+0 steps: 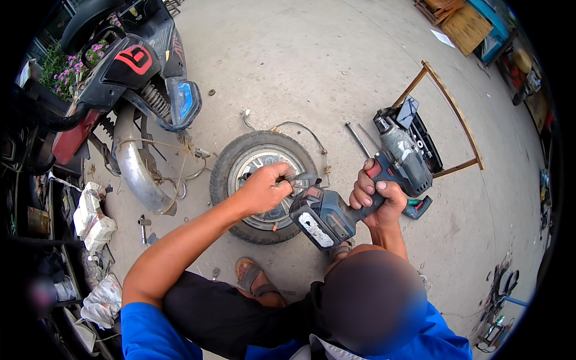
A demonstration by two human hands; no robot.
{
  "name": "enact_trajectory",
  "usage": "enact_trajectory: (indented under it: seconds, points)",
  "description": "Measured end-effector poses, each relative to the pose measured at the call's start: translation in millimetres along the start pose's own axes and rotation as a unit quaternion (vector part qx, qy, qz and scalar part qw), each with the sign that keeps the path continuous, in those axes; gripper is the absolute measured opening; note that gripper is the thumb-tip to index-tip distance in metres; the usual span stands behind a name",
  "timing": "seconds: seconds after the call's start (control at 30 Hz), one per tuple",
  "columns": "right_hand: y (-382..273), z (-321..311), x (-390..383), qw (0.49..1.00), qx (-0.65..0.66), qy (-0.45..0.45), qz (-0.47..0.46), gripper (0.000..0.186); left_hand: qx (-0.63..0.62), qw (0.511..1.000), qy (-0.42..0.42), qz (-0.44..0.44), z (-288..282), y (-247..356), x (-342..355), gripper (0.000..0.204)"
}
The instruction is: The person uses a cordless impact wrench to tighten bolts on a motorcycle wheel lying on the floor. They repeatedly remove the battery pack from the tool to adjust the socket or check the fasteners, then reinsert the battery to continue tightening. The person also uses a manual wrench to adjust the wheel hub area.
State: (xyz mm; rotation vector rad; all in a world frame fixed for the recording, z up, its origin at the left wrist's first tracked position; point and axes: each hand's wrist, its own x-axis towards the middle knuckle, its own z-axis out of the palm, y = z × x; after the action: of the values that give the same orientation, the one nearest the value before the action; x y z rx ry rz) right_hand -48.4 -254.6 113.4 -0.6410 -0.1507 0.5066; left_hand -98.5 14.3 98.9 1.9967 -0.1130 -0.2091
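Note:
My right hand (380,198) is wrapped round the handle of a cordless impact wrench (403,157). The tool is tilted, with its battery end toward my left hand. My left hand (268,188) is closed over a wheel (264,238), fingertips pinched together. A dark tapered piece (305,179) sticks out by the fingers; its kind is not clear. The wheel lies flat on the concrete, a black tyre round a silver hub, with a cable at its far side. My left hand and the wrench's battery hide part of the hub.
At the left stands a scooter (129,63) with a bare silver fender (137,168). Socket tools (143,227) lie near it. Beyond the wrench are a black tool case (427,144), a phone (408,112), metal bars (359,140) and a wooden frame (454,99). A green-black tool (418,207) lies right.

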Motion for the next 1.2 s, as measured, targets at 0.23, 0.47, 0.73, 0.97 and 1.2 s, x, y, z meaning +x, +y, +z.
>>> enact_trajectory:
  seconds: [0.23, 0.47, 0.73, 0.97, 1.2]
  points:
    - [-6.1, -14.9, 4.2, 0.992, 0.1, -0.079, -0.027, 0.043, 0.089, 0.995, -0.028, -0.03, 19.8, -8.7, -4.9, 0.017]
    - [-9.3, -20.0, 1.3, 0.992, 0.106, -0.034, -0.053, 0.042, 0.049, 0.995, -0.069, 0.045, 34.5, -7.7, -4.9, 0.033]
    - [-10.9, -17.6, 6.7, 0.981, 0.183, 0.02, -0.065, 0.035, -0.17, 0.973, -0.014, 0.154, 27.9, 53.9, 13.8, 0.053]
    - [-16.5, -9.6, 9.0, 0.965, 0.255, 0.052, -0.035, 0.028, -0.151, 0.973, 0.087, 0.154, 42.2, 93.3, 17.3, 0.037]
    - [-28.3, 27.8, 9.7, 0.965, 0.258, 0.03, -0.035, 0.028, -0.159, 0.962, 0.167, 0.147, 27.5, 125.5, 12.4, 0.03]
